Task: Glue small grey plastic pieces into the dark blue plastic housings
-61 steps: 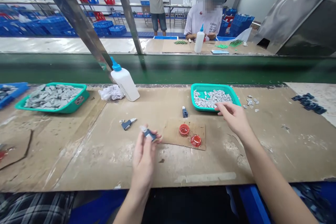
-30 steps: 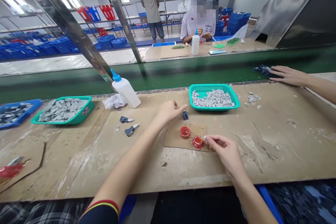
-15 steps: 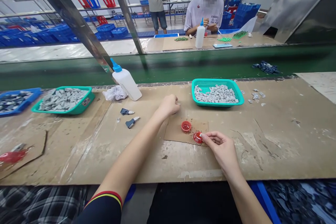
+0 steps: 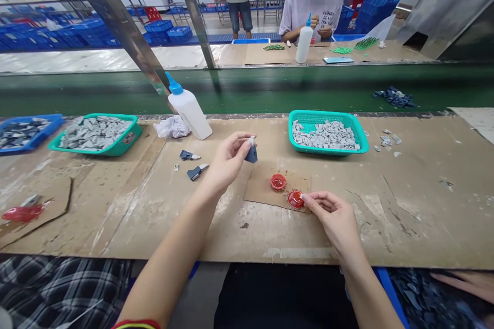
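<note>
A white glue bottle (image 4: 190,112) was set at the bench's far edge, beside crumpled tissue (image 4: 172,127). Grey pieces were heaped in two teal baskets (image 4: 116,148), a blue tray (image 4: 57,121) was placed at the left edge, and dark blue scraps (image 4: 393,97) were left on the green conveyor belt (image 4: 247,103).

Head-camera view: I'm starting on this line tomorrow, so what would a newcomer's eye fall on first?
The bright teal mesh basket of small grey pieces stands out first, on the cardboard-covered bench ahead of the hands. Nearer, the left hand pinches a small dark blue piece, while the right hand has its fingertips at one of two red caps. Beyond the green conveyor belt, another person works behind a white glue bottle.
</note>
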The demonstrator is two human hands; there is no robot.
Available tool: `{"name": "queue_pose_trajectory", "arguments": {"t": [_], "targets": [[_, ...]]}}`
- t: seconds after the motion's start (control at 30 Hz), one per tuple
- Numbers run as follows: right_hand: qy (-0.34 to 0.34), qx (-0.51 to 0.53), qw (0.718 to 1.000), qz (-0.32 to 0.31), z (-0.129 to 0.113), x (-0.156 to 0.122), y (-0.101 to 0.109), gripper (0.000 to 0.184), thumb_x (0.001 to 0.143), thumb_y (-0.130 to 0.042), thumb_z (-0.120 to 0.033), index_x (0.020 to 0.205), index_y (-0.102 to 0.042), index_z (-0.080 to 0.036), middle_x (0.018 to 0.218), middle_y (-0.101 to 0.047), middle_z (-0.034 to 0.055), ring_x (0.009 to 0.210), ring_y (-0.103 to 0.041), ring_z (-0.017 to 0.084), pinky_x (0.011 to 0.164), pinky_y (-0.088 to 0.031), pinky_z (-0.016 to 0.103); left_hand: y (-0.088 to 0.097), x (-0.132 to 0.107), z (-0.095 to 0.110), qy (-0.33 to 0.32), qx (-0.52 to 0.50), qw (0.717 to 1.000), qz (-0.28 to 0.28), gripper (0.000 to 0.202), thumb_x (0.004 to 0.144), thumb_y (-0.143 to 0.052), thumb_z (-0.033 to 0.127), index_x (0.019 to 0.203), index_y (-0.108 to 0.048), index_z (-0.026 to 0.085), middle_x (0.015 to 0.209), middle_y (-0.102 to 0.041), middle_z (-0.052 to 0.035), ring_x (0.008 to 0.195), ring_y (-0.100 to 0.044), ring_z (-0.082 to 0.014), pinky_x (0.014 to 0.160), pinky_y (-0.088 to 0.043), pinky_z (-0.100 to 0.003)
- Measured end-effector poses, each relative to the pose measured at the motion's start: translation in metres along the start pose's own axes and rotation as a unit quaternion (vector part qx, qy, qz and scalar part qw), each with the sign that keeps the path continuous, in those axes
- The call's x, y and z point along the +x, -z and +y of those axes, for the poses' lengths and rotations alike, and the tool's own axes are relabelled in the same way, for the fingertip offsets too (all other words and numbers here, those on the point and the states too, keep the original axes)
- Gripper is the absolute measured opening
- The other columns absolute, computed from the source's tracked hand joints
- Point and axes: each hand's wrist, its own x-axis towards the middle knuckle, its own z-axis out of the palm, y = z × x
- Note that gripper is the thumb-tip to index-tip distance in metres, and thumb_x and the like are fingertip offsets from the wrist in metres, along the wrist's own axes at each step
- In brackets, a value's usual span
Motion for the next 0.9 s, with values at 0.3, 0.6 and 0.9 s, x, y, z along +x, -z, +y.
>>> {"name": "queue_pose_trajectory", "arguments": {"t": [0.3, 0.6, 0.9], "targets": [[0.006, 0.023, 0.999, 0.038, -0.038, -0.020, 0.006, 0.026, 0.064, -0.083, -0.038, 0.076, -0.070, -0.019, 0.074, -0.073, 0.0032, 0.072, -0.067, 0.016, 0.069, -0.052, 0.025, -0.041, -0.084, 0.003, 0.187, -0.394, 0.894, 0.109, 0.031, 0.083, -0.068, 0.028, 0.112, -0.065, 0.019, 0.101, -0.065, -0.0055, 0.078, -0.061, -0.0097, 0.076, -0.055, -0.025], [0.023, 0.067, 0.997, -0.037, -0.058, -0.038, -0.009, 0.030, 0.072, -0.080, -0.034, 0.096, -0.066, -0.023, 0.066, -0.066, -0.0035, 0.065, -0.059, 0.011, 0.063, -0.046, 0.021, -0.071, -0.103, 0.006, 0.094, -0.335, 0.932, 0.103, 0.026, 0.078, -0.073, 0.019, 0.104, -0.068, 0.020, 0.096, -0.071, -0.0051, 0.097, -0.067, -0.0175, 0.087, -0.053, -0.026], [0.006, 0.041, 0.995, -0.085, -0.060, -0.040, -0.011, 0.029, 0.074, -0.077, -0.038, 0.094, -0.064, -0.021, 0.065, -0.064, -0.0026, 0.065, -0.056, 0.012, 0.064, -0.044, 0.023, -0.075, -0.106, 0.012, 0.031, -0.306, 0.949, 0.072, 0.022, 0.081, -0.068, 0.012, 0.101, -0.069, 0.023, 0.097, -0.074, -0.0032, 0.096, -0.069, -0.0171, 0.087, -0.054, -0.026]]}}
